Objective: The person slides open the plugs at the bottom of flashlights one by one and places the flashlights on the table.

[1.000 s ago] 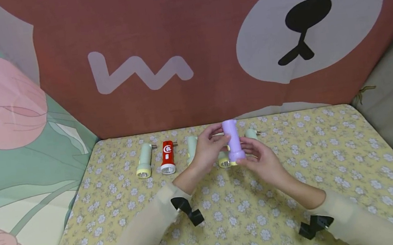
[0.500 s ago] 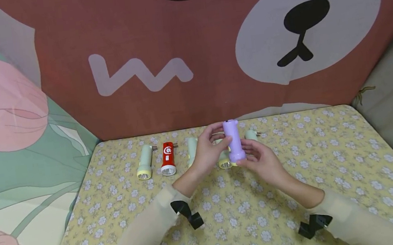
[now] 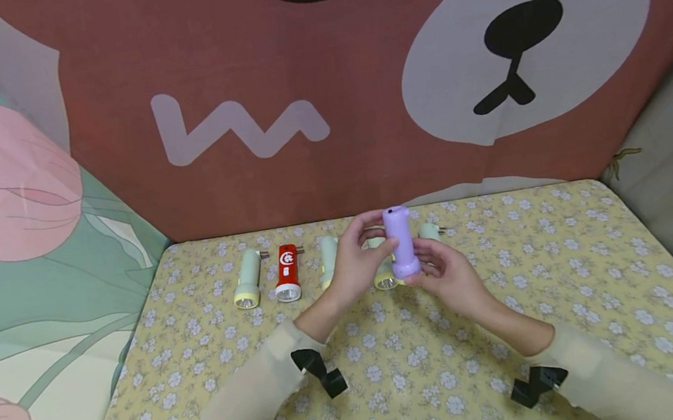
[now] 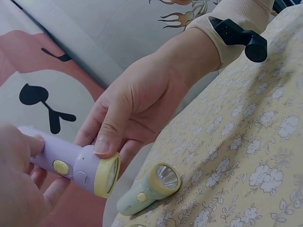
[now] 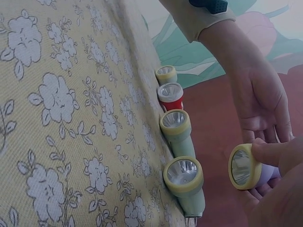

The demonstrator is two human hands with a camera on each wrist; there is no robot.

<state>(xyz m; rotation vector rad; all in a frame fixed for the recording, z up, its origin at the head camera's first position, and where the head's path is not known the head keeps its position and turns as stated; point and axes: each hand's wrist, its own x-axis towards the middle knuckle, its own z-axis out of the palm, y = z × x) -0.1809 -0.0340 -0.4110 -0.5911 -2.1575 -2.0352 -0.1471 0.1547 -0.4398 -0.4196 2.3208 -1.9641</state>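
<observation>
Both hands hold a purple flashlight [image 3: 402,244] above the back part of the table, its yellow-rimmed lens end lower and toward me. My left hand [image 3: 354,256] pinches the body near the tail end, thumb in front. At the lens end, my right hand [image 3: 453,276] grips with thumb and fingers. An oval yellow switch [image 4: 61,167] shows on the flashlight's side in the left wrist view. In the right wrist view the lens [image 5: 241,168] faces the camera and looks unlit. Behind the hands, a pale green flashlight [image 3: 384,275] is partly covered.
Along the table's back lie a green flashlight [image 3: 248,275], a red one [image 3: 288,271] with a white rim, and another green one [image 3: 328,259]. A further green flashlight [image 3: 429,230] shows behind the right hand. Metal plug prongs stick out from some. A flowered cloth [image 3: 387,377] covers the table.
The purple flashlight has tilted slightly, so its tail end with a dark spot now shows and less of the yellow rim does. Both hands keep their hold.
</observation>
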